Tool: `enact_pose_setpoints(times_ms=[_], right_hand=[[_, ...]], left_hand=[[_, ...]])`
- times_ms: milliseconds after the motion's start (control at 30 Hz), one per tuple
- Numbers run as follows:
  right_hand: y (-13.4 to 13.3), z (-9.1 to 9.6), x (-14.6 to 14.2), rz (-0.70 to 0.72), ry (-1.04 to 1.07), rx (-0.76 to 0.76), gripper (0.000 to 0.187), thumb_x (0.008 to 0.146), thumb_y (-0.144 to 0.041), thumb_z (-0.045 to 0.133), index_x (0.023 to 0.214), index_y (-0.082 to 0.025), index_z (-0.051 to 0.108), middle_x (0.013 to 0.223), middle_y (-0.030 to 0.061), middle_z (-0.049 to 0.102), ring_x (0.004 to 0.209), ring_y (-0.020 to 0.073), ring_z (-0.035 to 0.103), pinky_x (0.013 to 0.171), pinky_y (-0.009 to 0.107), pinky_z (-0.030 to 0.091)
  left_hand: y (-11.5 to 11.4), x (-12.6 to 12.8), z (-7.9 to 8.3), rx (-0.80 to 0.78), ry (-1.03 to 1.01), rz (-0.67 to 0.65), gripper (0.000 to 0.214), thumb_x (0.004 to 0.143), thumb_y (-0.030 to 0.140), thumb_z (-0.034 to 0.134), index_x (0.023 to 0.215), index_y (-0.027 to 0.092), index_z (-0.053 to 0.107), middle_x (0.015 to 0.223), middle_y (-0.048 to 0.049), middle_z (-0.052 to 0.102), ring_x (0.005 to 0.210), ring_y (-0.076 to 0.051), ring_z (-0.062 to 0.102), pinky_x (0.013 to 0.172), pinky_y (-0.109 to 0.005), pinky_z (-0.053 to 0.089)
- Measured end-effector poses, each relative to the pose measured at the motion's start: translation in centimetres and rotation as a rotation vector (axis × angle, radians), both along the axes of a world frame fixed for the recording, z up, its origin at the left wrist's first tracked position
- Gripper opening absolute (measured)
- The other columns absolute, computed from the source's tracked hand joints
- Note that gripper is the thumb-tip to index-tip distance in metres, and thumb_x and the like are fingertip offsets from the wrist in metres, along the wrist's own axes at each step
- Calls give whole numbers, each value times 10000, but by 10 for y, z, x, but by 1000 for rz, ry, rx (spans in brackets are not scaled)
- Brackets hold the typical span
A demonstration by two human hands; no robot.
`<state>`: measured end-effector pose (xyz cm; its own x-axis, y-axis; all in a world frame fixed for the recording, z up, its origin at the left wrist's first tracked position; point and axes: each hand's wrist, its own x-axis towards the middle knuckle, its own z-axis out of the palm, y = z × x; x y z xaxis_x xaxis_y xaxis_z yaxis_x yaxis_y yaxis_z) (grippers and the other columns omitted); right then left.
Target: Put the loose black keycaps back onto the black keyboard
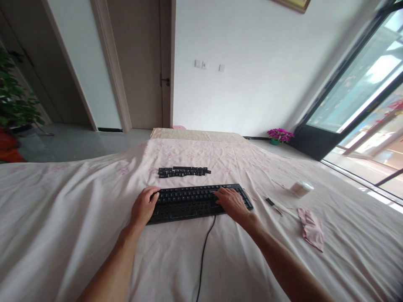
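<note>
A black keyboard (192, 201) lies on a pale pink flowered cloth (78, 209), its black cable (204, 256) trailing toward me. My left hand (144, 206) grips the keyboard's left end, fingers curled over the edge. My right hand (232, 201) rests on the right part of the keyboard, fingers bent over the keys. Beyond the keyboard sit rows of loose black keycaps (184, 171).
To the right on the cloth lie a small dark tool (273, 204), a thin stick, a folded pink rag (311, 228) and a white round container (300, 188). A closed door, a potted plant at far left, pink flowers (280, 135) and a glass door stand around.
</note>
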<state>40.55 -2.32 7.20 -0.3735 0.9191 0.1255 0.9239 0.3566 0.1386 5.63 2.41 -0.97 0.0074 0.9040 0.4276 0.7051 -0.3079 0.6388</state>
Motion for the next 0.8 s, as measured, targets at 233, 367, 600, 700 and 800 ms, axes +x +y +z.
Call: enact_pose_setpoints(times_ms=[233, 367, 600, 700, 800], right_hand=[[-4, -3, -1, -17, 11, -2, 118, 903, -286, 553, 978, -232, 627, 846, 10, 611, 839, 160, 568, 704, 285, 287], [-6, -5, -1, -32, 13, 2, 156, 932, -315, 502, 957, -235, 633, 832, 9, 601, 827, 156, 553, 700, 291, 270], [-17, -8, -8, -46, -70, 60, 274, 919, -158, 443, 1146, -230, 578, 939, 63, 601, 884, 204, 510, 745, 334, 281], [-23, -11, -13, -62, -114, 58, 367, 881, -91, 432, 1213, -204, 539, 1017, 99, 597, 931, 232, 485, 763, 352, 295], [-25, -14, -16, -83, -138, 50, 429, 860, -57, 412, 1256, -188, 511, 1054, 115, 589, 951, 246, 471, 785, 368, 304]], left_hand=[[-1, 1, 3, -6, -4, -6, 303, 872, 332, 422, 1029, 234, 661, 1143, -50, 631, 1093, -203, 570, 1009, -362, 419], [-1, 1, 1, -4, -6, -4, 306, 870, 333, 424, 1033, 231, 662, 1144, -49, 632, 1091, -202, 572, 1010, -355, 419], [0, 0, -1, 6, -6, -11, 307, 866, 329, 433, 1040, 222, 663, 1144, -53, 635, 1090, -203, 572, 1013, -358, 417], [-1, 0, -1, 7, -1, -11, 307, 872, 329, 428, 1043, 226, 661, 1155, -52, 628, 1100, -202, 566, 1015, -359, 414], [-2, 0, 0, 5, 1, -14, 310, 876, 330, 421, 1046, 226, 658, 1152, -54, 626, 1098, -200, 567, 1015, -354, 413]])
